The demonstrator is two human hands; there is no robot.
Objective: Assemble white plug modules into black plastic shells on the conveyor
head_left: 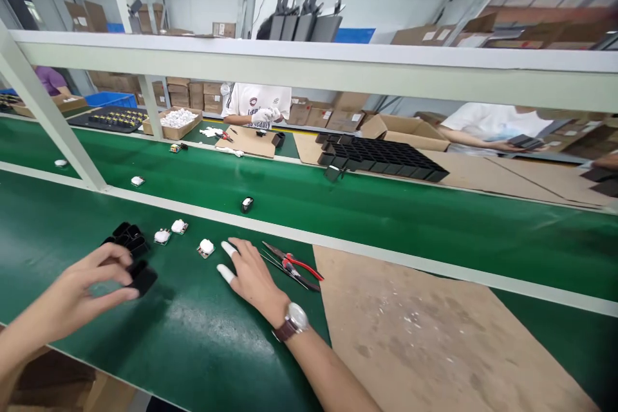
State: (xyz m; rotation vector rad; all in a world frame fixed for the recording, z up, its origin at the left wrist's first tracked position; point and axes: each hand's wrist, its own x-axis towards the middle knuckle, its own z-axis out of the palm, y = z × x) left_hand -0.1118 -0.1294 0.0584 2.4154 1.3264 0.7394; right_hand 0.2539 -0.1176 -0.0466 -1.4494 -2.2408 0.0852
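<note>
My left hand (99, 283) pinches a small black plastic case (143, 279) between thumb and fingers, slightly blurred. Just behind it lies a cluster of similar black cases (126, 238). My right hand (251, 273), a watch on its wrist and white covers on two fingertips, reaches over the green bench with fingers spread and nothing in them. Left of those fingertips sits a small circuit board with a white blob (206, 247). Two more such boards, one nearer (162, 236) and one farther (179, 226), lie beside the black cases. Red-handled pliers (292, 262) rest right of my right hand.
A stained cardboard sheet (410, 328) covers the bench at right. Beyond a pale rail runs a green belt carrying a black case with white inside (247, 204) and a board (138, 181). Black trays (381, 158) and co-workers stand across it. A shelf beam (309, 74) crosses overhead.
</note>
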